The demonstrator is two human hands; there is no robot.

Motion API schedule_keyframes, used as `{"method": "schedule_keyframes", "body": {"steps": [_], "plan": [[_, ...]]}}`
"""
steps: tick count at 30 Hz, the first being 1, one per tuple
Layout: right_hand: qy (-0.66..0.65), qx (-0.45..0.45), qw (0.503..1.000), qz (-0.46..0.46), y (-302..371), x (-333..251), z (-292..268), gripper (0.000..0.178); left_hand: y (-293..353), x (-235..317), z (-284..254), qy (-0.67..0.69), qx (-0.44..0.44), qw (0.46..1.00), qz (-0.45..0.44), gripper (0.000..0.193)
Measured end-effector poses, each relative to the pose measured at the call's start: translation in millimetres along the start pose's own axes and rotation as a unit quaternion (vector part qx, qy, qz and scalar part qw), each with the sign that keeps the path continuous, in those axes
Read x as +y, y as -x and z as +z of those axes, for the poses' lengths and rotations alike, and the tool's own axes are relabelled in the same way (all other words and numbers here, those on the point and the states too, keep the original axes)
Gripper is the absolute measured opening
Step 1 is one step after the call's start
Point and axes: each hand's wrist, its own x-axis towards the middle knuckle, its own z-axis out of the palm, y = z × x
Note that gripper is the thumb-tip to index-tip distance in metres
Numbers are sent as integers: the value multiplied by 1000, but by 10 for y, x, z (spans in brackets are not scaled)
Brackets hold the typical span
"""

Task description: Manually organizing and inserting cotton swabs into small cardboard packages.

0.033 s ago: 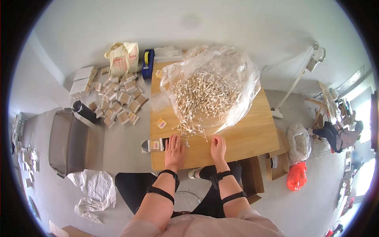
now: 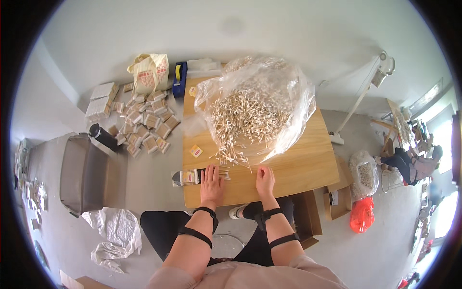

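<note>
My left hand point(image 2: 211, 184) lies flat on the front left of the wooden table point(image 2: 293, 180), fingers stretched over a row of cotton swabs point(image 2: 224, 175). Left of those fingers is a clear package with a yellow and white label point(image 2: 188, 177) and a dark rounded end. My right hand point(image 2: 265, 181) rests farther right with its fingers curled; whatever may be inside them is hidden. Beyond both hands, a large clear plastic bag point(image 2: 303, 103) spills loose cotton swabs point(image 2: 250, 115) toward me. A small yellow and white card point(image 2: 196, 151) lies left of the pile.
Left of the table are many small swab packs point(image 2: 151, 119), a cloth bag point(image 2: 151, 72), a blue tape dispenser point(image 2: 179, 79), a black bottle point(image 2: 103, 136) and a grey bin point(image 2: 77, 173). Cardboard boxes point(image 2: 308, 216) and a red bag point(image 2: 362, 215) stand right. A person point(image 2: 418, 164) sits far right.
</note>
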Motion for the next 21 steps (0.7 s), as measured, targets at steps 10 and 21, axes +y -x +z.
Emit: {"method": "schedule_keyframes", "body": {"steps": [10,21], "plan": [[-77,-9,997,22,313,36,25,9,21,-84,40,31,79,996,33,60],[-269,18,939,214,-180,348,-522,26,-328,87,-418,87,177,977,82,56]]}}
